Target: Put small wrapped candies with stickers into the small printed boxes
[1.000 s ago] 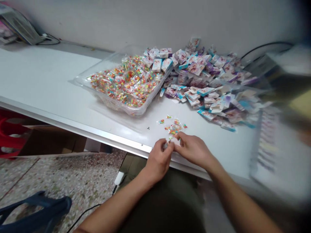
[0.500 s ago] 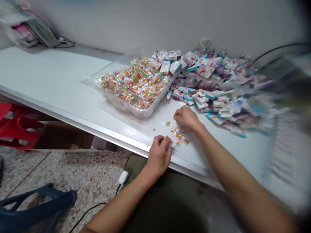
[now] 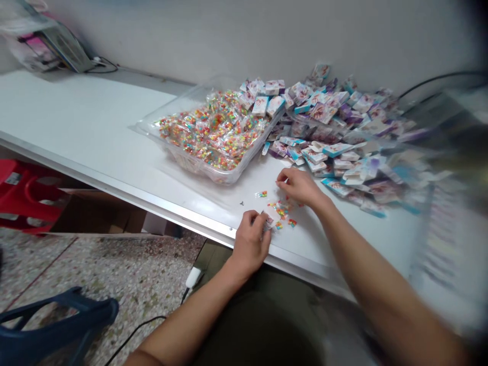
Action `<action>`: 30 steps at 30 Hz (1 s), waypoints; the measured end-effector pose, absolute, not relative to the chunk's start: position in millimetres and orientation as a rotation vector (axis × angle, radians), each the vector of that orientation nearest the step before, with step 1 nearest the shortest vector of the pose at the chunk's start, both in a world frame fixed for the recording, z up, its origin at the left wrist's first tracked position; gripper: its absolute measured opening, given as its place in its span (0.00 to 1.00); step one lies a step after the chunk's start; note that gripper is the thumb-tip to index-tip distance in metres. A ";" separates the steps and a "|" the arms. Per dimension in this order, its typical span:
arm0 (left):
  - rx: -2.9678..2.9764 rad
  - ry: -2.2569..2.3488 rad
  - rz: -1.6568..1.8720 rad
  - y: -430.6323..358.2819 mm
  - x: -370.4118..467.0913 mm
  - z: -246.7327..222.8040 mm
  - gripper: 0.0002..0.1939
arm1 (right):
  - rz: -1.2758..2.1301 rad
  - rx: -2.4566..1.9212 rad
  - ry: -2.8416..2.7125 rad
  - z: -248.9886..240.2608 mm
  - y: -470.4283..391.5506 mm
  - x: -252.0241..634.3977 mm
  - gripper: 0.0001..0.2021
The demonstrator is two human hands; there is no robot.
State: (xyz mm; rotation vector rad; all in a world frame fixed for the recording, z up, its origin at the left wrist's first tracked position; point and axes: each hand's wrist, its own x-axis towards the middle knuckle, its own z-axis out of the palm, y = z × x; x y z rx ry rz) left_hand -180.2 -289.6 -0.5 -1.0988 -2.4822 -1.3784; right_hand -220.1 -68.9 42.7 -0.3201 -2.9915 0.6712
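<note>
Soft, even light
The bench edge shines near the left hand; blur lies right of the right hand.

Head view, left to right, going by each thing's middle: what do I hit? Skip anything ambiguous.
Red plastic stool → cardboard box → clear plastic tray → left hand → loose colourful packets → right hand → pile of small printed boxes.
</note>
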 end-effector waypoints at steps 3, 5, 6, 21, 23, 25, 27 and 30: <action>-1.092 -2.489 -1.382 -287.7 -180.4 -0.8 0.16 | 1.321 -0.473 -2.500 49.7 -90.4 -186.6 0.10; -1.089 -2.496 -1.377 -285.4 -180.9 -1.5 0.16 | 1.661 -0.538 -2.147 49.3 -110.4 -162.4 0.13; -1.087 -2.500 -1.375 -284.1 -181.2 -1.6 0.16 | 1.720 -0.562 -2.065 47.5 -120.3 -152.1 0.14; -1.090 -2.503 -1.348 -276.3 -174.5 -1.0 0.18 | 1.194 -0.606 -2.368 53.7 -150.1 -117.1 0.07; -1.082 -2.501 -1.343 -275.7 -174.0 -2.0 0.19 | 1.193 -0.653 -2.341 53.4 -151.4 -117.8 0.08; -1.077 -2.497 -1.342 -275.3 -173.7 -2.6 0.18 | 1.129 -0.623 -2.373 51.2 -152.1 -118.8 0.07; -1.075 -2.491 -1.346 -275.2 -173.5 -2.9 0.18 | 1.011 -0.526 -2.450 48.5 -152.7 -119.3 0.05; -1.070 -2.491 -1.365 -275.7 -173.0 -3.1 0.18 | 0.863 -0.400 -2.543 46.9 -153.0 -117.7 0.05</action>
